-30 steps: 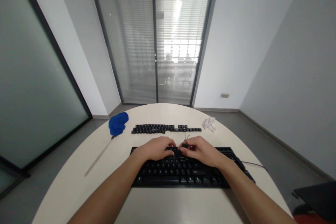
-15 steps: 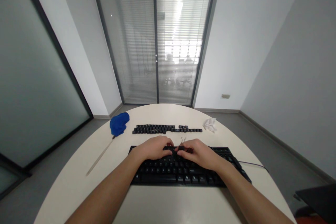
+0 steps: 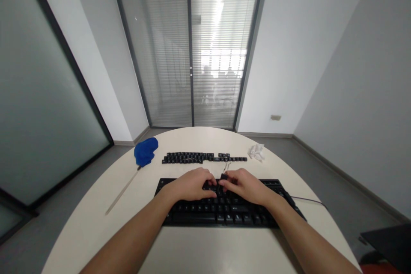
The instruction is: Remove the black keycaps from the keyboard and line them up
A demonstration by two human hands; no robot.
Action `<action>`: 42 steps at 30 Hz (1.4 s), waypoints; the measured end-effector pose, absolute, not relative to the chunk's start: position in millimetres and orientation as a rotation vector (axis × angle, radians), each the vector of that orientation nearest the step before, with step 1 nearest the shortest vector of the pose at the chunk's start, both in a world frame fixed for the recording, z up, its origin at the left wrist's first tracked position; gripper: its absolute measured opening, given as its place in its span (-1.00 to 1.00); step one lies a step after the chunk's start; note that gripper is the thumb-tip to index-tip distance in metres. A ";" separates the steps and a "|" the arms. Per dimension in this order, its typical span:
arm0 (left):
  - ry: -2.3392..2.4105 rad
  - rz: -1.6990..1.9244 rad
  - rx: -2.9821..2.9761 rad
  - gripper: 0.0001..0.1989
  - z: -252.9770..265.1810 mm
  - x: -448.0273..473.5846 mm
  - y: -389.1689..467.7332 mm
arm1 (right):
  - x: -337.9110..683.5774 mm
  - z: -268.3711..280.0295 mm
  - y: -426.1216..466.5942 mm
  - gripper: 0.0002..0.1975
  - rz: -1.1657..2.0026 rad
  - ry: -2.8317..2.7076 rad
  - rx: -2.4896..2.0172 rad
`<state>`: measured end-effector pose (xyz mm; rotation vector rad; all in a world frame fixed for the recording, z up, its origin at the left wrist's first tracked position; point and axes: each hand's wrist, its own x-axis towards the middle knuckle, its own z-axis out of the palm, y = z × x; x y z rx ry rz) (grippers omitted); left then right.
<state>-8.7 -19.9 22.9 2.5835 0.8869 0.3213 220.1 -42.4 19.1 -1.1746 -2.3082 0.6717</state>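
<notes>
A black keyboard lies on the table in front of me, partly covered by both hands. My left hand rests over its upper middle, thumb and forefinger apart, with nothing seen between them. Just to its right, my right hand is closed on what looks like a wire keycap puller. The puller's dark handle sits at the fingertips, and its thin wire ends point away from me, above the keyboard's far edge. Its lower end is hidden by the fingers.
Rows of loose black keycaps lie beyond the keyboard. A blue cloth and a thin stick are at left; crumpled white tissue lies at right. A cable runs off the right side of the round table.
My right hand has shifted slightly right with the puller, whose handle now shows more clearly. My left thumb has moved down and right, widening its gap from the forefinger.
</notes>
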 end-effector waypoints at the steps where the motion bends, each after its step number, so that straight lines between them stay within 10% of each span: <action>1: 0.891 0.326 2.593 -0.72 21.4 -7.7 -19.9 | 220.3 19.3 -42.2 -0.60 0.677 -2.309 -1.176; 42: 0.793 0.531 2.426 -0.82 3.6 -3.0 -19.3 | 220.4 14.5 -40.0 -0.70 0.868 -2.169 -1.139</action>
